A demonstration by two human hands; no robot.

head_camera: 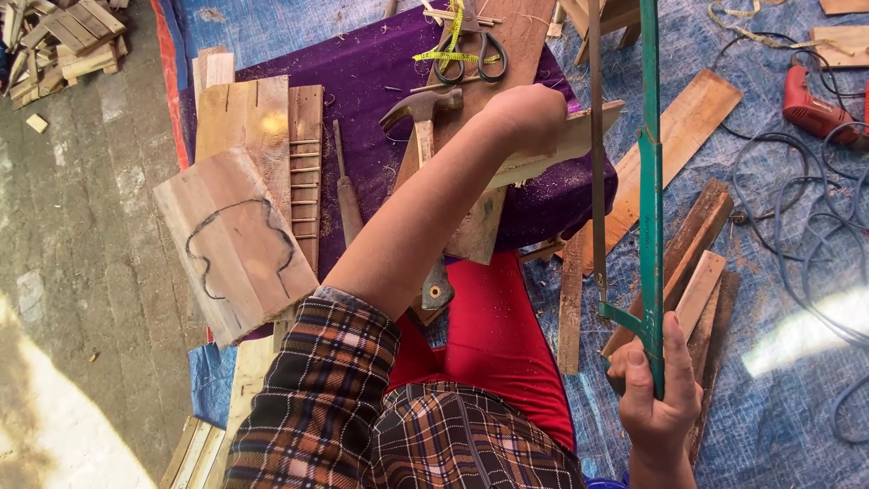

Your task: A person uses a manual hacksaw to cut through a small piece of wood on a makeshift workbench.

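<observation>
The left hand (525,118) presses down on a pale plank (566,145), its grip closed over the wood, so the plank stays firm on the purple cloth (362,81) and does not jump. The plank's far end sticks out past the cloth edge, free in the air, and this is where the saw (650,181) meets it. The right hand (659,398) has its grip tight around the green handle at the low end of the frame. The frame stands nearly upright, with the thin blade on its left side, touching or just beside the plank end; I cannot tell how deep it is in the wood.

On the saw side there is open room above the blue tarp (769,226), though loose boards (697,244) lie under the frame and a cable (797,217) curls near. On the other side a hammer (421,113) and scissors (471,54) lie close to the left hand. A board with a drawn outline (235,244) rests well apart, near the cloth's left edge.
</observation>
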